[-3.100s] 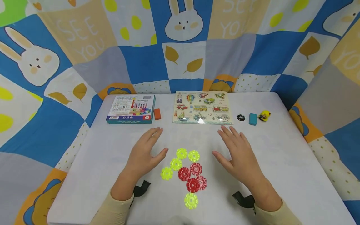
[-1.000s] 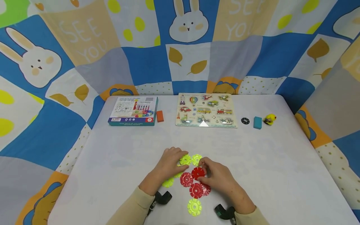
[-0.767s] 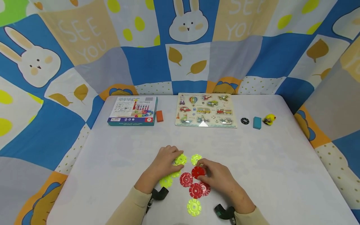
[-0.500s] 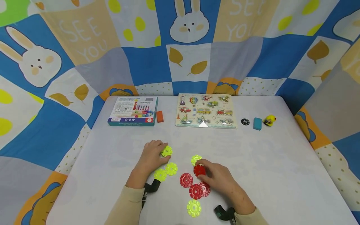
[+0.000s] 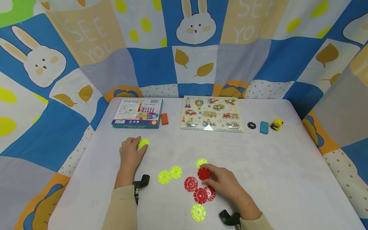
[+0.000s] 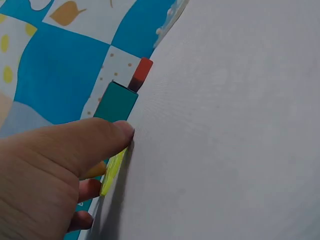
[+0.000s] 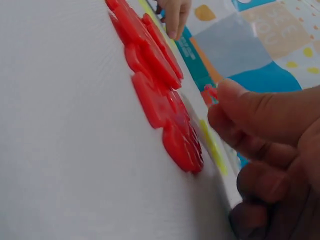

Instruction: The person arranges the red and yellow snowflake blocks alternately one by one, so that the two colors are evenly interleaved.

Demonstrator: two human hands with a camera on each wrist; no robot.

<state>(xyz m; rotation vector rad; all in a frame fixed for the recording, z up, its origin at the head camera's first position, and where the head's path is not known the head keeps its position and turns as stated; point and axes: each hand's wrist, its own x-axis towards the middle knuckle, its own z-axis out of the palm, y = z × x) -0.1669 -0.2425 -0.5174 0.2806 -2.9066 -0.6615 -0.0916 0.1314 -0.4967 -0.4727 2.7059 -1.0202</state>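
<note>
Your left hand sits nearer to you than the puzzle board and well to its left. Its thumb and fingers are drawn close together, pinching a yellow-green disc by the rim. The left wrist view shows that disc almost edge-on, so you can't really tell whether it touches the table there.

Your right hand is on the near side of the puzzle board, below its right half. You hold a red disc between thumb and index finger, with barely a gap between them; the other fingers are curled in, as the right wrist view shows.

The loose pieces also lie on the board's near side. Straight below it you have three red discs, two of them overlapping. One lime disc lies between them and the board, partly covered by your right hand's hold. Another, the nearest disc, is farthest from the board. A touching lime pair lies below and left of the board.

Left of the board are an orange block and a flat box; right of it, a black chip, a blue block and a toy duck.
</note>
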